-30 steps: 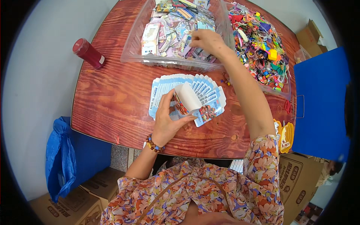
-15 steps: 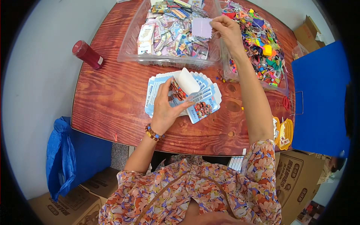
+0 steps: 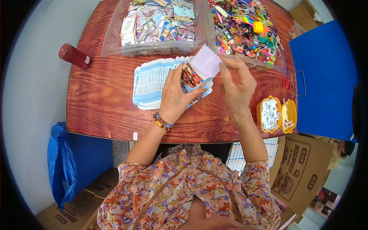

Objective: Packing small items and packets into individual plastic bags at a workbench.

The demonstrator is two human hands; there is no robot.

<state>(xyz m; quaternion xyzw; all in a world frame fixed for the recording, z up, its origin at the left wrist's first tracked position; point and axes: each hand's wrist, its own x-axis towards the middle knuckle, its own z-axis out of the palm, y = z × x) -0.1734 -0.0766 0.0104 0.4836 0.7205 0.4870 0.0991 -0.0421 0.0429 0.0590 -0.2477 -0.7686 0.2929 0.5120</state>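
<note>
My left hand (image 3: 173,95), a beaded bracelet at its wrist, grips a small blue printed carton (image 3: 191,76) between thumb and fingers. The carton's top faces away from me. My right hand (image 3: 239,82) pinches a flat lilac packet (image 3: 206,62) with zigzag edges by its right corner. The packet is at the carton's top end; whether its lower edge is inside the carton I cannot tell. Under and left of my left hand lies a fanned row of flat blue-and-white cartons (image 3: 151,84).
Two clear plastic bins stand at the back: one of small flat packets (image 3: 161,23), one of colourful trinkets (image 3: 245,30). A red bottle (image 3: 74,56) is at left. Yellow baskets (image 3: 270,115) with small white pieces and red scissors (image 3: 286,82) lie at right.
My right hand has brought the lilac packet from above the packet bin down to the carton. My left hand still grips the carton. The view has shifted, showing both yellow baskets.
</note>
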